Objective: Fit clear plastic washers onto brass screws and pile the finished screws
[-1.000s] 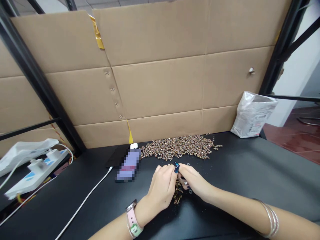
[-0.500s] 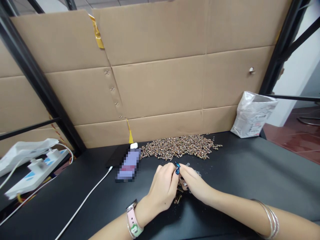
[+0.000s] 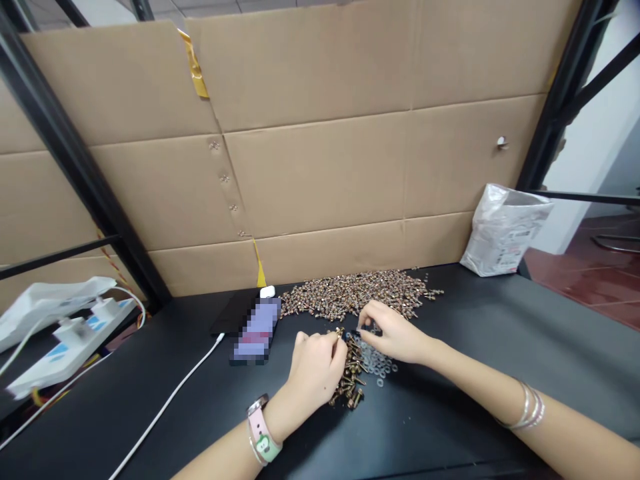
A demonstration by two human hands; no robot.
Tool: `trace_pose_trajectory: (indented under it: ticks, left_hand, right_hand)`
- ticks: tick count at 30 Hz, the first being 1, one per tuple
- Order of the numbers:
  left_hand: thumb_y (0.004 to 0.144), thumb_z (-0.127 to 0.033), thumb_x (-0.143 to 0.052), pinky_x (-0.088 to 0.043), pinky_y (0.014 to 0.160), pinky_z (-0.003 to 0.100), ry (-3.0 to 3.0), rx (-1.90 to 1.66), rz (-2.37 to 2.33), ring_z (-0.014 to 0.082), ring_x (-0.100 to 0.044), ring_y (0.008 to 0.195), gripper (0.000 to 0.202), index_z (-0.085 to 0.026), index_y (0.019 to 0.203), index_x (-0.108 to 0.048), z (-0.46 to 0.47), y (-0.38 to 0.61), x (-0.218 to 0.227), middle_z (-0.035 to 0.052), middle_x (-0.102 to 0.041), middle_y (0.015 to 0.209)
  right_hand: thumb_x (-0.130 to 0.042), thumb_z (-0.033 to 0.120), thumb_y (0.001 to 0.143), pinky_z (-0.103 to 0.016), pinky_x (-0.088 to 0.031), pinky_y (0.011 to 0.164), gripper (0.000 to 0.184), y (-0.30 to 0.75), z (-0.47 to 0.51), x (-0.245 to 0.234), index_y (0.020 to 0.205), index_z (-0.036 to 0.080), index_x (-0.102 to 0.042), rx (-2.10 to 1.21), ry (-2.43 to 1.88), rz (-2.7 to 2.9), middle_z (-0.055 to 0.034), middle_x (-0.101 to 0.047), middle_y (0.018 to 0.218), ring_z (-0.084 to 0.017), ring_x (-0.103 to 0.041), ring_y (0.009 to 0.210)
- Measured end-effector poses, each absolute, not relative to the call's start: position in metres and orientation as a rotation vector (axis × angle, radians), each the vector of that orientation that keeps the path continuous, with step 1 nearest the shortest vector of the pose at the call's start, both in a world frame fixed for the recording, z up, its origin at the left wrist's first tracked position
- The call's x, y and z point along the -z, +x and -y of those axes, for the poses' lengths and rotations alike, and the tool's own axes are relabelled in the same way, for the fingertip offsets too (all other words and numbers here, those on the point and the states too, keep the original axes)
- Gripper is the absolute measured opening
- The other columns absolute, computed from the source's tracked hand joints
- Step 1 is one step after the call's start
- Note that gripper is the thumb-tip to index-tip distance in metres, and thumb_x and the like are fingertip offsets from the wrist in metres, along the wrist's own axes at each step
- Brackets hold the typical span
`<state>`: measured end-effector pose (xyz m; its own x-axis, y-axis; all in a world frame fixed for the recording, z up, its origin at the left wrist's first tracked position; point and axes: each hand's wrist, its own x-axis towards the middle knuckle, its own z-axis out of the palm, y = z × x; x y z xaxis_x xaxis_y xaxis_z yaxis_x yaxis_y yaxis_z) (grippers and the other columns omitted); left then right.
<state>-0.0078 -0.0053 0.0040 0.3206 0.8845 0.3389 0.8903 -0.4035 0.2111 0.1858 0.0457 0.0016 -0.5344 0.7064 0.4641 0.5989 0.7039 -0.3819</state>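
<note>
My left hand [image 3: 317, 365] is closed, pinching a brass-coloured bolt [image 3: 339, 332] between thumb and forefinger. Below and beside it lies a small heap of similar bolts [image 3: 354, 399], partly covered by the hand. Flat grey washers [image 3: 381, 365] are spread just right of those bolts. Over the far side of the washers is my right hand [image 3: 393, 333], its thumb and forefinger curled together at the tips. Whether a washer sits between those tips is too small to make out.
A wide pile of bolts [image 3: 350, 293] lies along the cardboard wall [image 3: 320, 173]. Left of it are a phone [image 3: 257, 330], a white earbud case [image 3: 267, 292] and a white cable [image 3: 167, 405]. A power strip [image 3: 75, 353] is far left; a plastic bag [image 3: 505, 230] stands back right.
The two hands were together and are now apart. My right hand has moved up and right, uncovering the washers; my left has shifted slightly left, and a bolt now shows in its fingers.
</note>
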Motion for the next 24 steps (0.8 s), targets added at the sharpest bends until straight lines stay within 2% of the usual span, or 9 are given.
trace_pose_trajectory:
  ticks: [5,12,17,20,24]
  left_hand:
    - [0.089,-0.028,-0.032,-0.022,0.065,0.031,-2.46,0.584,1.808,0.0171,-0.054,0.058,0.03,-0.019,0.065,-0.047,0.007,-0.01,-0.005,0.0002,-0.06,0.061]
    - [0.086,-0.027,-0.038,-0.022,0.067,0.031,-2.427,0.65,1.877,0.0169,-0.053,0.056,0.015,-0.019,0.075,-0.043,0.007,-0.01,-0.006,-0.0025,-0.058,0.06]
    - [0.091,-0.027,-0.033,-0.023,0.068,0.031,-2.485,0.792,1.788,0.0165,-0.052,0.064,0.018,-0.02,0.078,-0.042,0.008,-0.011,-0.007,-0.0031,-0.057,0.067]
    - [0.094,-0.03,-0.026,-0.023,0.069,0.031,-2.547,0.868,1.709,0.0163,-0.051,0.071,0.025,-0.02,0.079,-0.043,0.008,-0.01,-0.01,-0.0023,-0.056,0.074]
    - [0.097,-0.028,-0.022,-0.025,0.069,0.031,-2.71,0.844,1.543,0.0149,-0.047,0.07,0.029,-0.02,0.079,-0.043,0.008,-0.009,-0.009,-0.0026,-0.053,0.075]
  right_hand:
    - [-0.056,0.015,0.078,-0.033,-0.042,0.082,0.009,0.181,-0.072,0.013,0.087,0.018,-0.055,-0.01,-1.152,2.237,-0.0063,-0.053,0.089,-0.021,-0.05,0.089]
    - [-0.052,0.01,0.08,-0.033,-0.041,0.08,0.011,0.175,-0.084,0.018,0.081,0.018,-0.059,-0.003,-1.125,2.239,-0.0061,-0.055,0.085,-0.021,-0.05,0.088]
    - [-0.053,0.007,0.079,-0.029,-0.043,0.075,0.012,0.179,-0.074,0.008,0.08,0.017,-0.06,-0.099,-1.073,2.238,-0.0042,-0.057,0.081,-0.017,-0.052,0.08]
    - [-0.054,0.01,0.08,-0.024,-0.043,0.065,0.01,0.179,-0.055,-0.005,0.081,0.017,-0.06,-0.306,-0.974,2.242,-0.0023,-0.056,0.079,-0.013,-0.052,0.07]
    - [-0.054,0.009,0.077,-0.024,-0.041,0.064,0.01,0.175,-0.026,-0.019,0.078,0.018,-0.058,-0.545,-0.804,2.232,-0.0008,-0.053,0.077,-0.012,-0.05,0.069]
